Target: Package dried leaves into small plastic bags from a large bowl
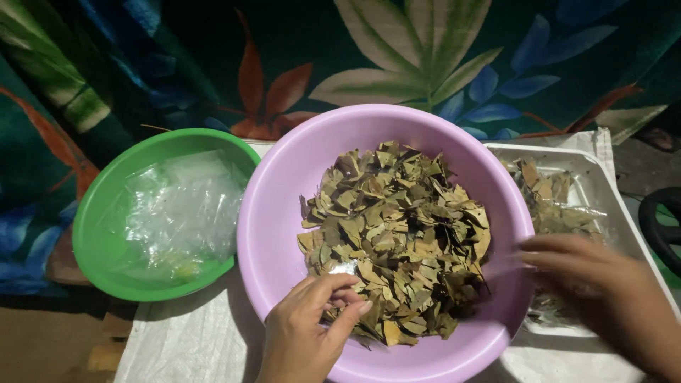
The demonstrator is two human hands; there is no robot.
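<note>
Dried leaf pieces fill the pink basin, centre frame.
Left hand, at 6 o'clock, pinches leaves loosely; right hand, at 3 o'clock, is blurred, grip indeterminate. Judged light, brittle: lift in gentle pinches from the heap's edge.

We see no labels, signs or screens; the only packaging is clear plastic. A loose heap of empty transparent bags lies crumpled inside the green bowl, filling most of its floor and reaching towards its right wall, colourless with pale glints. More clear bags, these packed with dry brown-green leaf pieces, lie in the white tray at the right edge of the white sacking, stacked flat from the tray's far end towards its near end. Between the bowls' near rims and the tray, a thin clear film shows blurred at the fingertips of our right hand.
</note>
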